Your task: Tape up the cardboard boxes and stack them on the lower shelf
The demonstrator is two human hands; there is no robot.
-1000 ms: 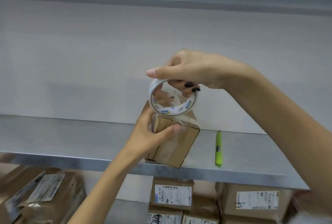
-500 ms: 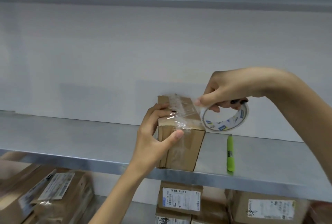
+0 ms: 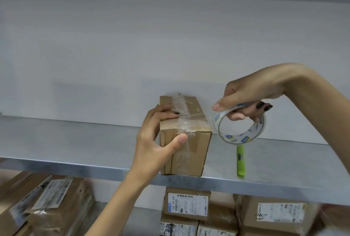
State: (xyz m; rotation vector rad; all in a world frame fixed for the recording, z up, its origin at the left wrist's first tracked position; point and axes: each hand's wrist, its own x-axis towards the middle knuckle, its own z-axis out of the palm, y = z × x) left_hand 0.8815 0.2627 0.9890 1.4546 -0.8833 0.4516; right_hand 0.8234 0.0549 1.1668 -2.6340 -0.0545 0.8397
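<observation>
A small cardboard box [image 3: 191,152] stands on the metal shelf [image 3: 75,141] near its front edge, with clear tape across its top and down its front face. My left hand [image 3: 157,141] grips the box, fingers on top and thumb pressing the tape on the front. My right hand [image 3: 250,99] holds a roll of clear tape [image 3: 240,129] just right of the box, fingers through the core. A strip of tape runs from the roll to the top of the box.
A green utility knife [image 3: 241,160] lies on the shelf right of the box. On the lower shelf stand several labelled cardboard boxes [image 3: 187,205], with more at the left [image 3: 47,203] and right [image 3: 278,213]. A grey wall backs the shelf.
My right hand has carried the tape roll from above the box over to its right and down, drawing tape across the top. The box now stands straight on the shelf.
</observation>
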